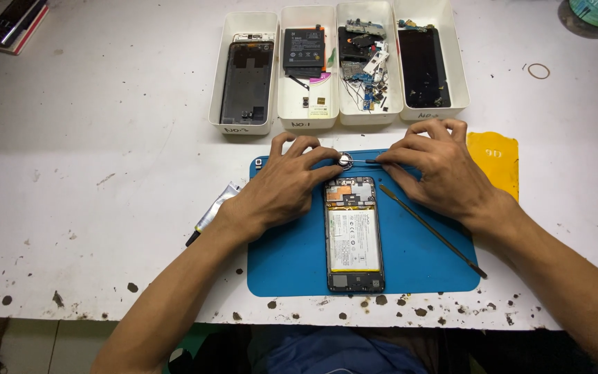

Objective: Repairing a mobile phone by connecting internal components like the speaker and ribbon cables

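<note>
Resting on the blue work mat [292,256] near the desk's [105,173] front edge, both hands meet just above the top end of an opened phone [354,234]. The left hand [282,190] pinches a small round metal part [345,161] between thumb and forefinger, the other fingers curled on the mat. The right hand [437,170] is closed around a thin tool [363,161] whose tip touches the round part.

The phone lies back-off, lengthwise, at the mat's middle, battery and circuit board exposed. A long dark spudger [432,230] lies diagonally on the mat, right of the phone, partly beneath the right wrist. A small tube [214,210] lies just off the mat's left edge, under the left wrist. A yellow pad [496,159] sits beside the mat's right corner.

Four white trays [340,111] stand in a row toward the desk's rear edge, holding phone parts. A rubber ring [538,70] lies near the rear right corner.
</note>
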